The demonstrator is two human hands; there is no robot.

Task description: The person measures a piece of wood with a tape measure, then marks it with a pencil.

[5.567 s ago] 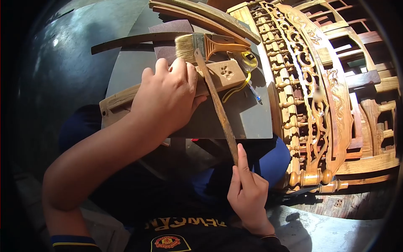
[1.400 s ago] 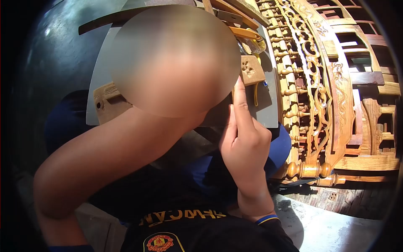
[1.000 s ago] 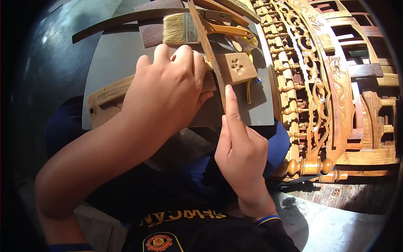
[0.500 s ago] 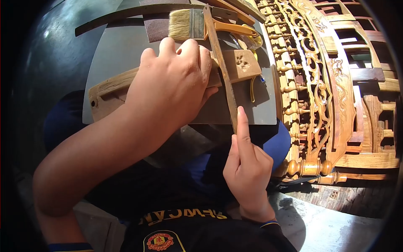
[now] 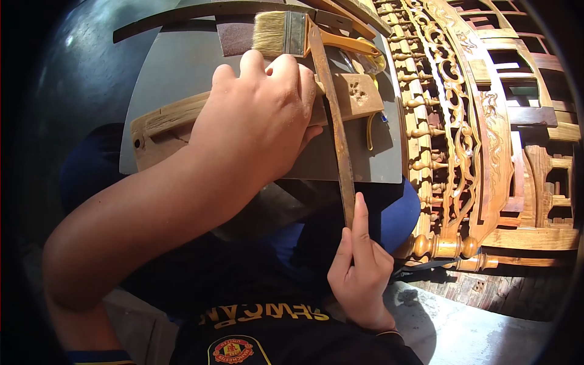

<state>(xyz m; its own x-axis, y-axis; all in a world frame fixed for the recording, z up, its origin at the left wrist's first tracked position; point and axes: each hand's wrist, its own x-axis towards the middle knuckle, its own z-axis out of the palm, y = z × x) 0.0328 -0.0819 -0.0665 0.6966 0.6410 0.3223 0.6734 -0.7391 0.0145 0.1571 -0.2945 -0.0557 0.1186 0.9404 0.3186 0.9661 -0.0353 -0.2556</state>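
Note:
My left hand (image 5: 258,109) is closed over a wooden piece (image 5: 167,115), pressing it down on a grey board (image 5: 207,67). A wooden block end (image 5: 362,97) with small holes pokes out to the right; the hand hides whether both are one piece. In my right hand (image 5: 362,274) is a flat, rusty metal file (image 5: 339,134), its index finger stretched along the tool. The file slants across the wood just right of my left fingers, its far end by a paintbrush (image 5: 281,33).
A curved dark strip (image 5: 182,15) and brown sandpaper (image 5: 236,36) lie at the board's far side. Yellow-rimmed glasses (image 5: 371,61) rest behind the block. Carved wooden panels and turned spindles (image 5: 426,131) stand along the right.
My right hand has drawn the file back toward my body and slightly right. My left hand keeps its hold on the wood; the view has shifted a little.

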